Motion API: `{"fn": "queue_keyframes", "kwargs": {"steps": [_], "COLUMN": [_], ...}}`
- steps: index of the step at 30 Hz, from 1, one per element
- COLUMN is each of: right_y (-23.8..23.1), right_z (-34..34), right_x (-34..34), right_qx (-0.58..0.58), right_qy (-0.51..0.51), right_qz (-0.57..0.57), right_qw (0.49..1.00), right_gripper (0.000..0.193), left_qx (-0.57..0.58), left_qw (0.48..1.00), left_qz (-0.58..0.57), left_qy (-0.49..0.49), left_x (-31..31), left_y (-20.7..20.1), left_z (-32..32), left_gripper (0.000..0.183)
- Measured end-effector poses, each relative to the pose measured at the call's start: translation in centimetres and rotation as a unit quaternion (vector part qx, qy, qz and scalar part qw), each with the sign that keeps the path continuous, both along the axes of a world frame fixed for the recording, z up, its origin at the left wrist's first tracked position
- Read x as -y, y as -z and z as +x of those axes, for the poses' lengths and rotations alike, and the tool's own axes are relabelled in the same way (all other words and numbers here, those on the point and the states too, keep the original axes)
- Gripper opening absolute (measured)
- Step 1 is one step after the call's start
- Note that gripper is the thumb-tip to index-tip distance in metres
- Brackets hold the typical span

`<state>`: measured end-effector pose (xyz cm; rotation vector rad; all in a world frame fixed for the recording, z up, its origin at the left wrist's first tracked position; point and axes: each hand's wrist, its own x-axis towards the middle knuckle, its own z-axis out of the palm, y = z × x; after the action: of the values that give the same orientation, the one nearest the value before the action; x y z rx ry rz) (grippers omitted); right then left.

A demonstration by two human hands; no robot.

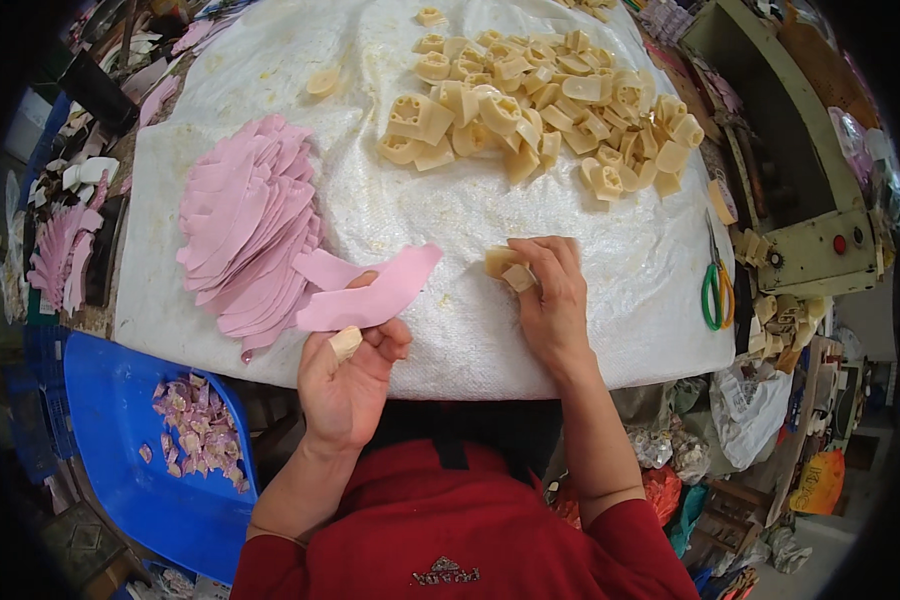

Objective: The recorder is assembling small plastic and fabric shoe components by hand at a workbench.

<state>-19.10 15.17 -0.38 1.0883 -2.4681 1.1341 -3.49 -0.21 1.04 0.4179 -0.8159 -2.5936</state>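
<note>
A curved pink strip of leather-like sheet (390,292) rests in my left hand (348,385), held between the fingers, with one fingertip showing above it. A beige covering wraps that hand's thumb. My right hand (553,305) pinches a small beige plastic block (510,268), shaped like a shoe heel, just over the white cloth. Left of my left hand lies a fanned pile of similar pink strips (245,220), its edge close to the held one. Beyond both hands is a heap of beige heel-shaped blocks (540,100), hollow on one face.
White woven sheeting (400,210) covers the table. Scissors with green and orange handles (715,295) lie at its right edge. A blue plastic tub (150,500) at lower left holds small pinkish pieces (200,430). A greenish metal machine (820,255) stands at right.
</note>
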Motion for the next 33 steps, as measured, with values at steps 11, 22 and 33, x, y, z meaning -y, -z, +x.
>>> {"fn": "queue_keyframes", "kwargs": {"steps": [11, 22, 33], "right_y": [-4.5, -1.3, -1.5], "right_z": [5.3, 6.3, 6.1], "right_x": [0.0, 2.1, 1.8], "right_qx": [0.091, -0.046, -0.092], "right_qy": [-0.115, -0.236, -0.201], "right_qz": [-0.185, -0.253, -0.209], "right_qw": [0.972, 0.937, 0.953], "right_gripper": [0.028, 0.043, 0.045], "left_qx": [0.061, -0.021, 0.038], "left_qw": [0.990, 0.988, 0.974], "left_qz": [-0.130, -0.117, -0.210], "left_qy": [-0.005, 0.095, 0.071], "left_x": [-0.8, -1.2, -2.2], "left_y": [1.0, -1.0, -2.0], "left_z": [0.6, 1.3, 1.9], "left_gripper": [0.035, 0.040, 0.039]}}
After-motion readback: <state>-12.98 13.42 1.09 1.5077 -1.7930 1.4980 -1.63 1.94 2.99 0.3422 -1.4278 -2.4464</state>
